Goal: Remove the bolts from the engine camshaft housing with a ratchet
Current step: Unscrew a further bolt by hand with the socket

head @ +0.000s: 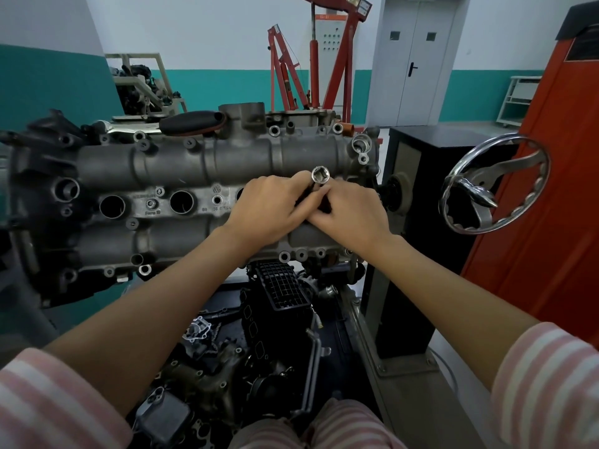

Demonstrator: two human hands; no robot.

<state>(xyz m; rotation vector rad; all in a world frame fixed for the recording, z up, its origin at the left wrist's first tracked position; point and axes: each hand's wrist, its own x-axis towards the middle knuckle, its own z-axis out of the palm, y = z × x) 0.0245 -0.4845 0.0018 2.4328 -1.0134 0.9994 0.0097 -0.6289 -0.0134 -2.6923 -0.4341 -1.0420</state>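
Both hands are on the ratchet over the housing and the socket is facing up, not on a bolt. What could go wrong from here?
1. The socket points up, open end showing; with the left hand and right hand working the ratchet, it may pop off.
2. If dropped, it could fall into an open bore in the camshaft housing, or among the loose parts below.

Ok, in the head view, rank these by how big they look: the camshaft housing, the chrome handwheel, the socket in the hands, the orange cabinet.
1. Camshaft housing, widest in frame, though the orange cabinet is cut off at the edge, so unsure between them.
2. Chrome handwheel.
3. Socket, smallest, gripped between left hand and right hand.
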